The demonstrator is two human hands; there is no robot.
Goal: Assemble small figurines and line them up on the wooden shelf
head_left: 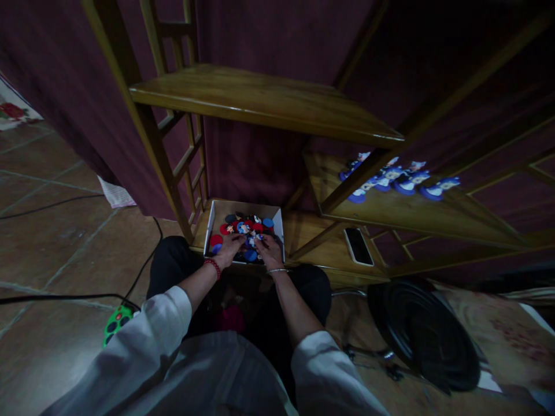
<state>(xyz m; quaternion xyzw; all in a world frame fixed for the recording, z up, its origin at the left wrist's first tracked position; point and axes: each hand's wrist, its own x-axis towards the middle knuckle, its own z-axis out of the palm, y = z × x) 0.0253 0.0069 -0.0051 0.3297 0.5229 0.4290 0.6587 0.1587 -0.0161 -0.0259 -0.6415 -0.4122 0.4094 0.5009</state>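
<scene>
A shallow white box (pixel 282 236) stands on the low wooden shelf in front of me, holding several small figurines on round red, blue and black bases. Both my hands reach over its near side. The fingers of my right hand (pixel 269 252) are closed on a small blue-and-white figurine (pixel 255 238). Close beside it, my left hand (pixel 232 249) has its fingers bent together at the same figurine's left side; its fingertips are small and dim here. A red-based figurine (pixel 229 229) and a blue-and-white one (pixel 243 229) lie just beyond the fingers.
Several blue-and-white figurines (pixel 411 180) stand on the raised shelf (pixel 390 211) at right. Below lies a phone (pixel 359 247). An upper shelf board (pixel 260 101) overhangs the box. A black round seat (pixel 427 335) is at right, and a green device (pixel 117 325) with cable at left.
</scene>
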